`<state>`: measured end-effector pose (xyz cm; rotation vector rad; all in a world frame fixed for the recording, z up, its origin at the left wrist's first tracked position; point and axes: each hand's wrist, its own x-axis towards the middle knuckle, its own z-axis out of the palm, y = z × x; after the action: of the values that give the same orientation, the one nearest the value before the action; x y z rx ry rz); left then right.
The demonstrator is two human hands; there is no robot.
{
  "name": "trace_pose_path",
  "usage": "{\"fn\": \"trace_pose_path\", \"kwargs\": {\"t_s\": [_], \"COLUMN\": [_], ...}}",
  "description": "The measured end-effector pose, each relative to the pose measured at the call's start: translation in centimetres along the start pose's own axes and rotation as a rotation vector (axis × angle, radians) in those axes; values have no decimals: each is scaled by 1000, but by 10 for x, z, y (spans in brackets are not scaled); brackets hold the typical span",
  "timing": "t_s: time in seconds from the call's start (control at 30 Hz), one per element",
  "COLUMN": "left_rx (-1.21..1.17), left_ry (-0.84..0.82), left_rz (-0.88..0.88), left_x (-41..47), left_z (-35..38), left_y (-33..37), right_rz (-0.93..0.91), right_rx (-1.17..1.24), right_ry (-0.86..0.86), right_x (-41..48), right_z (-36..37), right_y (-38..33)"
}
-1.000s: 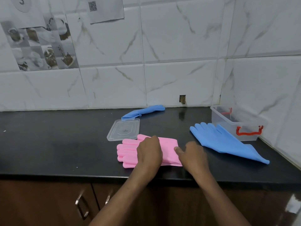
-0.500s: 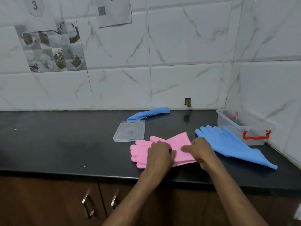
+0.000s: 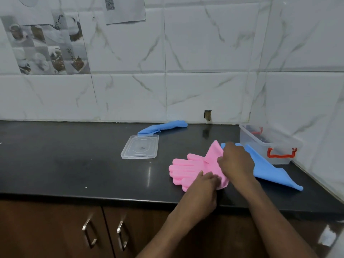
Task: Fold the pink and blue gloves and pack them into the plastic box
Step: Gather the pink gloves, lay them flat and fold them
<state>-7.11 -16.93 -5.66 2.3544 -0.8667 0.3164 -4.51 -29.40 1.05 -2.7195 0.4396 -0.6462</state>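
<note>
The stacked pink gloves (image 3: 188,169) lie near the front of the black counter (image 3: 74,164), fingers pointing left. My right hand (image 3: 236,161) grips their cuff end and has it raised and bent over toward the fingers. My left hand (image 3: 202,185) presses on the near edge of the pink gloves. One blue glove (image 3: 270,170) lies flat just right of my hands. A second blue glove (image 3: 163,126) lies by the back wall. The clear plastic box (image 3: 268,144) with red handles stands open in the right corner.
The box's clear lid (image 3: 140,148) lies flat on the counter left of the pink gloves. Tiled walls close off the back and right side. Wooden cabinet doors with metal handles (image 3: 89,232) are below the counter edge.
My right hand has lifted the pink cuff end off the counter and carried it up and leftward over the gloves. The left hand stays pressed on them. The camera view has shifted left.
</note>
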Motion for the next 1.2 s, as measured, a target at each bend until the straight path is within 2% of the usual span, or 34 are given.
{"fn": "trace_pose_path", "kwargs": {"t_s": [0.13,0.2,0.23,0.37,0.43,0.5,0.63,0.73,0.83,0.9,0.97,1.0,1.03,1.1,1.2], "left_rx": [-877,-1288,-1410,-1609,-1572,-1380,-466,-135,-97,-105,-37,-8,-2,-53,-123], "left_ry": [397,368,317,283,288,284,353,283,224,251,327,376,423,493,530], "left_rz": [-513,-714,-777,-799,-807,-825,-745,-716,-727,-717,-700,-692,-684,-671,-671], "left_x": [-1,4,5,2,2,5,19,23,24,21,18,17,15,12,11], "left_z": [-35,-52,-58,-63,-61,-64,-78,-74,-66,-61,-53,-48,-44,-40,-43], "left_y": [-15,-28,-32,-43,-46,-51,-63,-67,-79,-84,-82,-79,-77,-73,-74], "right_rz": [-214,-288,-311,-420,-461,-488,-560,-654,-717,-694,-508,-401,-304,-116,88], "right_rx": [-129,-191,-211,-231,-266,-272,-293,-290,-230,-21,312,364,304,192,381], "right_ry": [69,80,75,43,11,1,71,-69,-203,-268,-252,-201,-172,-267,-373], "right_x": [-20,-30,-34,-54,-65,-75,-88,-87,-76,-71,-64,-59,-54,-45,-37], "right_z": [-1,3,6,20,29,36,37,43,37,29,24,25,27,35,42], "right_y": [-40,-57,-65,-89,-93,-88,-66,-56,-44,-35,-30,-28,-27,-26,-31]}}
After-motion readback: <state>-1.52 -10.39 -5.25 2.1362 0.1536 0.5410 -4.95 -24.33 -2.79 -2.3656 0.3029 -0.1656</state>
